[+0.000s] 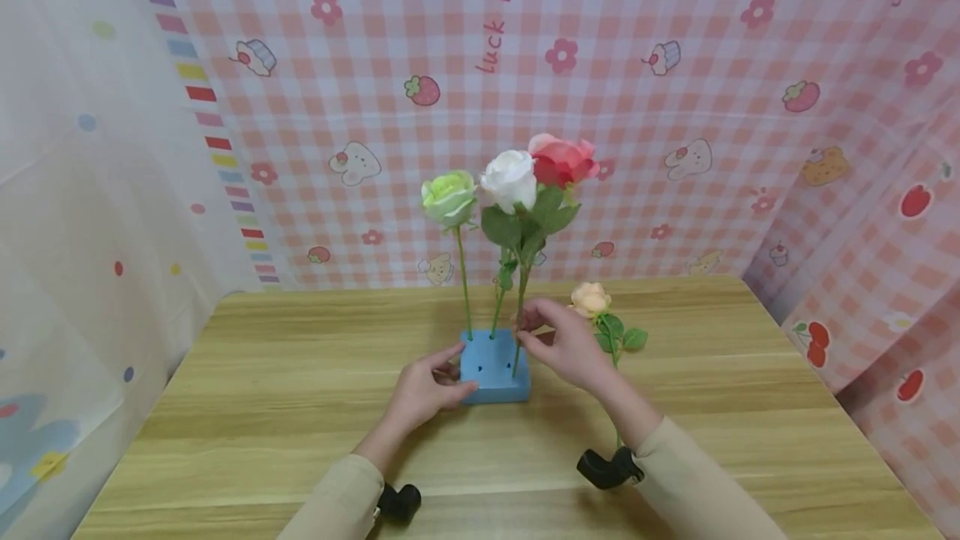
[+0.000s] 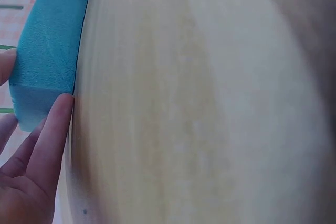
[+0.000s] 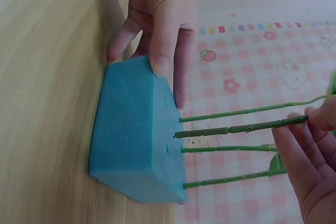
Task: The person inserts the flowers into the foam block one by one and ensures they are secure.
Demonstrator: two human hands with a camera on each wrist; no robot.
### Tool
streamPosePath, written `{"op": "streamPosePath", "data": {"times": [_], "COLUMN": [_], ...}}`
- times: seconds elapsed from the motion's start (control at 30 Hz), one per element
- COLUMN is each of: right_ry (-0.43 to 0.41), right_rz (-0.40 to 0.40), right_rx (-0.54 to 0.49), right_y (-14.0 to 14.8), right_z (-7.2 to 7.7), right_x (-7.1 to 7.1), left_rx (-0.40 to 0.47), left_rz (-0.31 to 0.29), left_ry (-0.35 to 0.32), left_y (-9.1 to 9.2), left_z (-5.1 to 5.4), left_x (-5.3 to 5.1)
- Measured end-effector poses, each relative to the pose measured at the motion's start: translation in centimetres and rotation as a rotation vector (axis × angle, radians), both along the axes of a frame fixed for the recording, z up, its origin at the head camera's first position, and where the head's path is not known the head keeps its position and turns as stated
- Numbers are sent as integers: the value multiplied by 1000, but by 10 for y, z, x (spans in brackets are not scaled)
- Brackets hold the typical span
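Observation:
A blue foam block [image 1: 495, 391] with small holes in its top rests on the table. My left hand [image 1: 427, 390] grips its left end, thumb at the front edge and fingers along the side. My right hand [image 1: 566, 344] pinches a green rose stem [image 3: 241, 128], its lower tip close to the block's top; whether it touches, I cannot tell. In the right wrist view several other stems stand in the block. Above are a light-green rose [image 1: 449, 198], a white rose [image 1: 510, 180] and a red rose [image 1: 562, 161]. Overlapping leaves hide which bloom the pinched stem bears.
A peach rose [image 1: 591, 299] with green leaves lies on the wooden table [image 1: 315, 373], right of the block and partly behind my right forearm. A pink checked cloth [image 1: 360, 90] hangs behind the table. Black wrist mounts [image 1: 606, 469] sit at both sleeves.

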State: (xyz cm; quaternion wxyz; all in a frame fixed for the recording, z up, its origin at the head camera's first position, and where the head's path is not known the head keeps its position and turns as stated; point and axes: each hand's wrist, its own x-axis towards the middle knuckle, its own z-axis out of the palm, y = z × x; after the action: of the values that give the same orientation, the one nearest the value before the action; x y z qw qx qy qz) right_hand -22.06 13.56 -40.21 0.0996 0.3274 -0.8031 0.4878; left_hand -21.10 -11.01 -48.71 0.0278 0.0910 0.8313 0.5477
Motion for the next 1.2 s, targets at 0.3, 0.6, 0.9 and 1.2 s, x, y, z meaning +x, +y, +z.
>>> {"op": "streamPosePath", "data": {"times": [0.3,0.6,0.9,1.2], "right_ry": [3,11,5,39], "right_rz": [10,30,15,2], "right_rx": [35,53,56,111], "right_y": [-21,-37,-44,-47], "right_z": [3,0,-5,-12], "right_x": [-8,-13,-16,-18], "left_rx": [36,77,81,83], "left_rz": [-11,-39,-42,-36], "left_ry": [-17,-24,-18,-1], "left_y": [0,0,0,0], "left_z": [0,-2,-1,-1], "left_x": [0,0,-1,0]}}
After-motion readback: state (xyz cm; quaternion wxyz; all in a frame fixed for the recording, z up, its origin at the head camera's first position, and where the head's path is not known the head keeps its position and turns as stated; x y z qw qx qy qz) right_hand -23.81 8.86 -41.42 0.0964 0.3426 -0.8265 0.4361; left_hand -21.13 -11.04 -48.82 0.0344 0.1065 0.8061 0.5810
